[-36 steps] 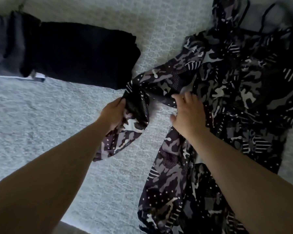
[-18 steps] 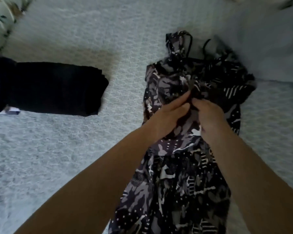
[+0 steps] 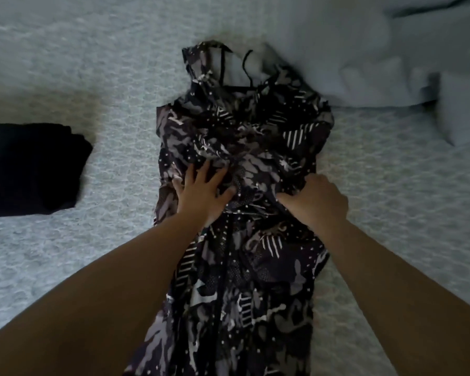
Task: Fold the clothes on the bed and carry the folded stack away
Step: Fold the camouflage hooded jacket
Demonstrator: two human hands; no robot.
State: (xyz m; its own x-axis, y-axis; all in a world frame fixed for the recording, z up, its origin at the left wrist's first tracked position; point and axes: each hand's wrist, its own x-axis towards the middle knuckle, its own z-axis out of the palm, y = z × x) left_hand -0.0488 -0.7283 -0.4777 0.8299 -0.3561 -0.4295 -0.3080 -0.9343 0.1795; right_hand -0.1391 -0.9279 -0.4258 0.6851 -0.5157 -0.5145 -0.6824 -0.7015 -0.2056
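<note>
Head view is showing two bare forearms reaching in from the near edge of the bed (image 3: 65, 63), over a long camouflage-print dress (image 3: 244, 280) that is lying lengthwise down the middle, its hem running off toward the near edge and its thin straps pointing at the far side. The left hand (image 3: 202, 198) is resting flat on the waist area with fingers spread, apparently pinning and smoothing the layers. The right hand (image 3: 316, 203) is sitting just beside it with fingers curled into the cloth, its grip seemingly pinching a bunched fold at the dress's right side, probably to tuck that edge inward. Half a second back both hands were meeting at the centre, pinching fabric together; now they are parted and the dress is lying narrower and flatter. Well apart, at the left edge of the bed, a folded black garment (image 3: 30, 169) is waiting. At the far right corner a pale pillow (image 3: 391, 63) is touching the dress's top.
</note>
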